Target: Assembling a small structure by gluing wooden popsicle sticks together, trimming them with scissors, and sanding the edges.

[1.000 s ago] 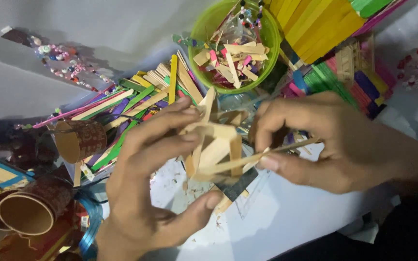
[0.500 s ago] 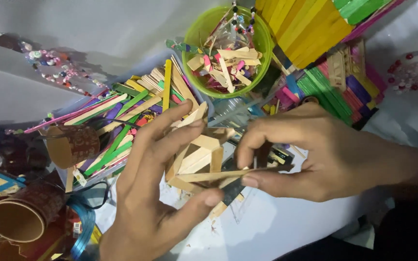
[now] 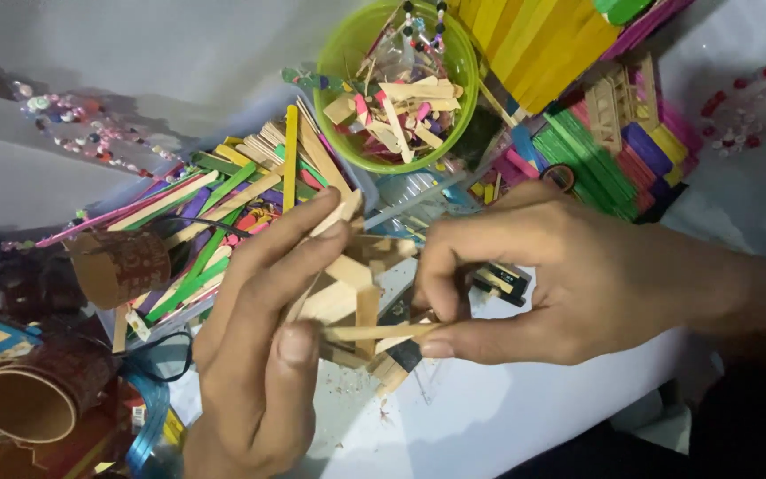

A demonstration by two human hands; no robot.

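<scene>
My left hand [image 3: 259, 346] grips a small structure of plain wooden craft sticks [image 3: 347, 297], fingers over its top and thumb pressing from below. My right hand [image 3: 543, 275] pinches one thin wooden stick [image 3: 379, 331] that lies horizontally across the front of that structure, its left end by my left thumb. Both hands hover over a white sheet [image 3: 454, 417]. The back of the structure is hidden behind my fingers.
A green bowl [image 3: 454, 53] of stick offcuts stands at the top. A pile of coloured craft sticks [image 3: 214, 204] fills a tray on the left; stacks of yellow, green and purple sticks [image 3: 596, 151] lie at right. Brown cardboard tubes [image 3: 28, 399] and blue ribbon [image 3: 152, 417] are at lower left.
Both hands and the wooden structure have shifted slightly lower. The thin stick in my right hand went from slanted to level across the structure's front.
</scene>
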